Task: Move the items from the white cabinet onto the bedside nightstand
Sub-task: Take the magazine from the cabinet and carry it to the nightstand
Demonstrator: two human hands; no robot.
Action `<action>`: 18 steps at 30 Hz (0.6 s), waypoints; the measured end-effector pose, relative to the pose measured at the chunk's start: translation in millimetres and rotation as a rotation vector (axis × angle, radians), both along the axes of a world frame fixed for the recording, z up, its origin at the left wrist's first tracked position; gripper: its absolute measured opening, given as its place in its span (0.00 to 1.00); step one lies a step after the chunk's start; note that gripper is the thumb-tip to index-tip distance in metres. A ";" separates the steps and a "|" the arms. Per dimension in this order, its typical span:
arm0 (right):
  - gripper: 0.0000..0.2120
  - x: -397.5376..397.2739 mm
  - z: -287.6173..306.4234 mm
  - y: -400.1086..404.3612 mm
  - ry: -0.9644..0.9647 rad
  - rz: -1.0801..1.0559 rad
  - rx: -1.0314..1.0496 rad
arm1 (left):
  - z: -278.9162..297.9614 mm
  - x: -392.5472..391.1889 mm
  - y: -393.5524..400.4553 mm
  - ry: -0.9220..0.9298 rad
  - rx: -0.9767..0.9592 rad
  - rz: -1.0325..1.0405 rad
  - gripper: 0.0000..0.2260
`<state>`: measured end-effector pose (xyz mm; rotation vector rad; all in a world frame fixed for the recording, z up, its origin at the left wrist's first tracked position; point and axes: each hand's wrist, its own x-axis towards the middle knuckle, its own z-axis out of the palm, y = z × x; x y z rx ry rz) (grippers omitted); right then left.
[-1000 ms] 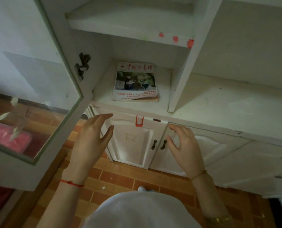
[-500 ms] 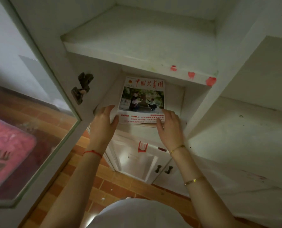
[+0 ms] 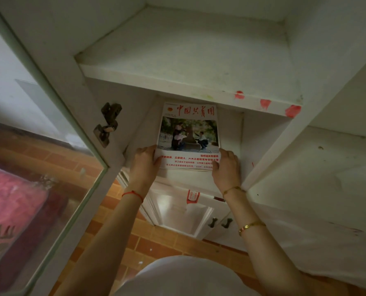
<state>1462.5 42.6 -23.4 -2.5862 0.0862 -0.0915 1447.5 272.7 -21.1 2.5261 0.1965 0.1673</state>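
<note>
I see magazine (image 3: 188, 135) glossy paper; white cabinet (image 3: 188, 60) matt painted wood, scuffed; door pane (image 3: 28, 189) at 9 o'clock glass, reflective; hinge (image 3: 108, 122) dark metal; floor (image 3: 156, 238) at 6 o'clock brick-look tile.

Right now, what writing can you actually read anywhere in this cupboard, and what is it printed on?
"中国共青团": large red title across the top of the magazine, which the left hand and right hand hold by its lower corners.
"1334": in the lowest red line on the magazine cover; the other red lines there are too blurred to read.
Red and white sticker on the lower door: print too small to read.
</note>
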 end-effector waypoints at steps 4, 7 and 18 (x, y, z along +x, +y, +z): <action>0.20 -25.4 -0.9 3.4 -0.049 0.002 0.044 | 4.0 -21.4 6.6 -0.055 -0.011 -0.010 0.11; 0.21 -59.5 -1.9 4.6 -0.075 0.028 0.124 | 8.1 -53.0 8.1 -0.099 -0.054 0.022 0.15; 0.19 -147.9 -21.6 -4.0 -0.062 0.010 0.301 | -22.3 -140.4 21.0 -0.123 -0.118 0.009 0.22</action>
